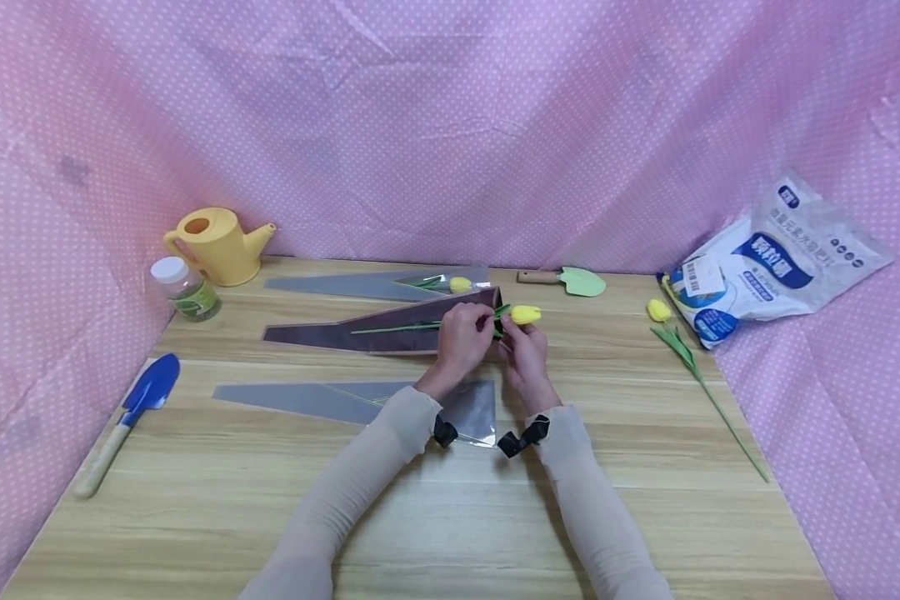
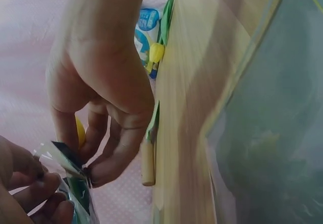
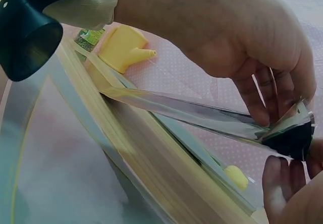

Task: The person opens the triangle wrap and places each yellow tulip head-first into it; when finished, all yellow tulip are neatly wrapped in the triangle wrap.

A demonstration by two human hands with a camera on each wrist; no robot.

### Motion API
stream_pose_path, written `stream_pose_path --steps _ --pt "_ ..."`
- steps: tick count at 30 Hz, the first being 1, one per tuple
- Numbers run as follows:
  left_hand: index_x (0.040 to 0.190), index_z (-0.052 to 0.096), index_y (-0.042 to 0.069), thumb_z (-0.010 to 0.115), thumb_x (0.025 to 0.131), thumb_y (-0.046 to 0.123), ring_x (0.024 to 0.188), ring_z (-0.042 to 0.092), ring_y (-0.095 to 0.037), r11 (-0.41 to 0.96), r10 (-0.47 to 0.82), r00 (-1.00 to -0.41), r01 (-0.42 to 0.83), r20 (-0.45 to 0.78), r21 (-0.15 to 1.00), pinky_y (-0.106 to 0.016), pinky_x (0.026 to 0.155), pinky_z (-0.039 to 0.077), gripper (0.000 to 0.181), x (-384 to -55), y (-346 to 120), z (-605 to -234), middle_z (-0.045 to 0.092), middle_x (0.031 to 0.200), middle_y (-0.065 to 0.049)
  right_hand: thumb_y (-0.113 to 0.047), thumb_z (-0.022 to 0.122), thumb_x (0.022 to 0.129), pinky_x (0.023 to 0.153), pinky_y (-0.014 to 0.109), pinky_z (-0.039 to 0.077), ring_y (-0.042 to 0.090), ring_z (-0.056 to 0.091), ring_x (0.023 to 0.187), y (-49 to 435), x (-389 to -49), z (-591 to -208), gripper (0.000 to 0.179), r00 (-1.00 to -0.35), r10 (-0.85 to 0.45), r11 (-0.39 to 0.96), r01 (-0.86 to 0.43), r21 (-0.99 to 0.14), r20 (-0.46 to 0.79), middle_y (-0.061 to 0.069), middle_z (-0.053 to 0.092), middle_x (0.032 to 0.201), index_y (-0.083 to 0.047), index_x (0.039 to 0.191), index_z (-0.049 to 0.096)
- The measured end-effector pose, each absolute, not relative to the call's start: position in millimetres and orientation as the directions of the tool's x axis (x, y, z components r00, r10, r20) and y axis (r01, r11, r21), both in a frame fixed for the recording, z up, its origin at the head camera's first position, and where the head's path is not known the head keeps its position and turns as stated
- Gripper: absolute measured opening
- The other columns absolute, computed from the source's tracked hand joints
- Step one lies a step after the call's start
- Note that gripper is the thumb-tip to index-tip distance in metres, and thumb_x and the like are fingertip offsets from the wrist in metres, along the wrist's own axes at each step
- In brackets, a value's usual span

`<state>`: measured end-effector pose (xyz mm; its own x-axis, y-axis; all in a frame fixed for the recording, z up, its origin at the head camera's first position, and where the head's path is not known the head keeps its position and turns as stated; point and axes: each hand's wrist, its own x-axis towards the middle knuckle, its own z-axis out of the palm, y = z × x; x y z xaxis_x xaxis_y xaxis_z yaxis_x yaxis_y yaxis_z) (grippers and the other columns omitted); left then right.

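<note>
A dark flower sleeve (image 1: 322, 333), long and tapered, lies with its wide mouth to the right. Inside it shows the green stem of a yellow tulip (image 1: 526, 315), whose bloom stands out past the mouth. My left hand (image 1: 465, 337) pinches the mouth's edge, fingers bent, as the right wrist view shows with the sleeve (image 3: 202, 115) stretched away from it. Opposite, my right hand (image 1: 527, 354) has thumb and fingertips on the rim of the sleeve (image 2: 78, 183), just under the bloom. The bloom is partly hidden behind its fingers in the left wrist view.
Behind lies a sleeve with a tulip (image 1: 461, 284); in front, a flat grey sleeve (image 1: 292, 400). A green trowel (image 1: 581, 282), fertilizer bag (image 1: 772, 258) and loose tulip (image 1: 693, 367) are right. Left stand a watering can (image 1: 221, 246), jar (image 1: 187, 292) and blue trowel (image 1: 146, 387).
</note>
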<state>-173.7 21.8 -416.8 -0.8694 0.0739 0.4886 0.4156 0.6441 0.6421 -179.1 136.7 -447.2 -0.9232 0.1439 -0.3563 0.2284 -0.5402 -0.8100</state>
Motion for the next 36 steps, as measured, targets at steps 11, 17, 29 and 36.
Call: stream_pose_path --steps 11,17,29,36 --pt "0.114 0.073 0.006 0.071 0.090 0.025 0.085 0.066 -0.024 0.626 0.161 -0.879 0.442 0.448 0.643 -0.035 0.078 0.053 0.030 -185 3 -420 0.074 0.089 -0.010 -0.013 0.062 0.098 0.043 0.015 0.033 0.001 0.052 0.059 137 -181 -450 0.006 -0.919 0.182 -0.547 0.202 -0.813 -0.350 -0.010 0.065 0.078 -0.014 0.102 0.058" --pt "0.146 0.050 0.014 0.073 0.086 0.044 0.131 0.052 -0.033 0.657 0.332 -0.911 0.410 0.245 0.632 -0.052 0.109 0.045 0.071 -202 -26 -421 0.054 0.143 -0.015 -0.013 0.063 0.097 0.043 0.015 0.033 0.002 0.056 0.060 137 -181 -450 0.008 -0.918 0.181 -0.546 0.204 -0.813 -0.352 -0.008 0.064 0.078 -0.014 0.102 0.056" --pt "0.161 0.017 0.019 0.085 0.072 0.052 0.154 0.017 -0.034 0.752 0.535 -0.845 0.473 -0.007 0.459 -0.057 0.126 0.011 0.117 -220 -78 -434 0.022 0.165 -0.012 -0.010 0.057 0.100 0.086 0.021 0.057 0.005 0.069 0.091 143 -180 -451 0.018 -0.909 0.171 -0.627 0.197 -0.754 -0.380 -0.003 0.069 0.099 -0.009 0.118 0.054" --pt "0.161 0.018 0.017 0.085 0.074 0.046 0.152 0.025 -0.031 0.775 0.542 -0.839 0.482 -0.038 0.410 -0.056 0.126 0.013 0.114 -221 -81 -444 0.033 0.160 -0.010 -0.008 0.052 0.102 0.097 0.020 0.053 0.006 0.067 0.102 147 -179 -452 0.020 -0.913 0.085 -0.736 0.212 -0.642 -0.399 0.001 0.064 0.114 -0.009 0.122 0.052"
